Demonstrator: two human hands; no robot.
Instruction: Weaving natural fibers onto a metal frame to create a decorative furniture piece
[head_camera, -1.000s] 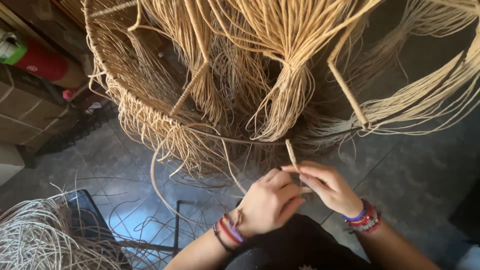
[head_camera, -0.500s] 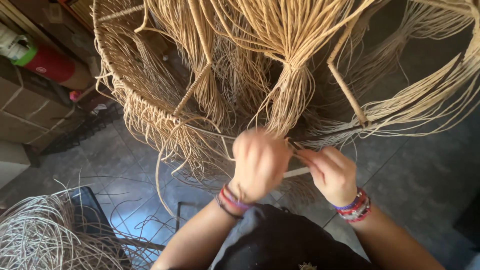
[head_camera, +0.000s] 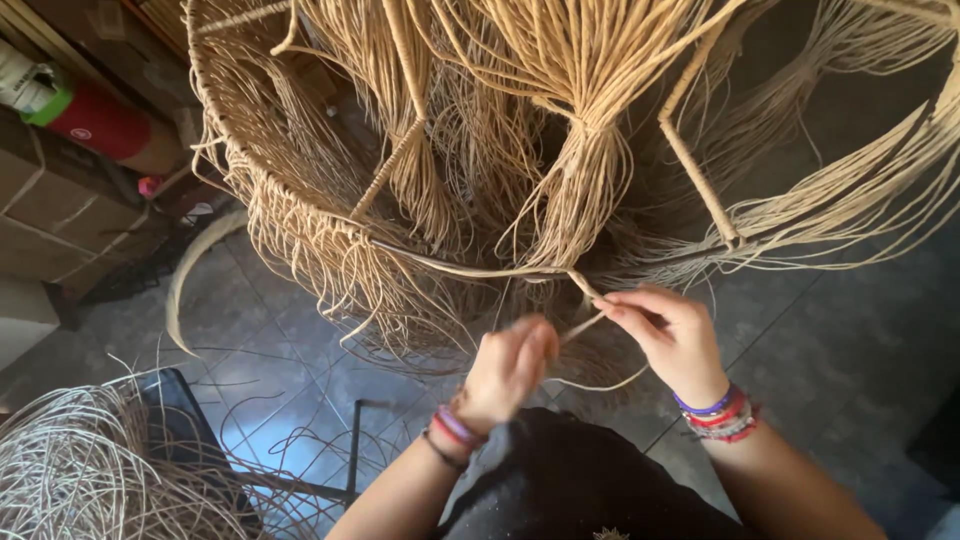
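Note:
A large round rattan frame (head_camera: 300, 215) hangs in front of me, with bundles of pale cane strands (head_camera: 585, 190) tied inside it and loose ends dangling below its rim. My left hand (head_camera: 510, 365) is closed on a thin cane strand (head_camera: 580, 325) just under the rim. My right hand (head_camera: 670, 335) pinches the same strand a little higher, where it meets the rim by an upright spoke (head_camera: 695, 165). Both wrists wear coloured bracelets.
A heap of loose cane (head_camera: 70, 470) lies over a black metal stool (head_camera: 200, 440) at lower left. A red and green canister (head_camera: 85, 115) rests on a shelf at upper left. Dark tiled floor (head_camera: 840, 340) lies beneath. My dark-clothed lap (head_camera: 580, 490) fills the bottom.
My left hand has dropped from in front of the rim to below it, drawing the strand down. My right hand has stayed at the rim.

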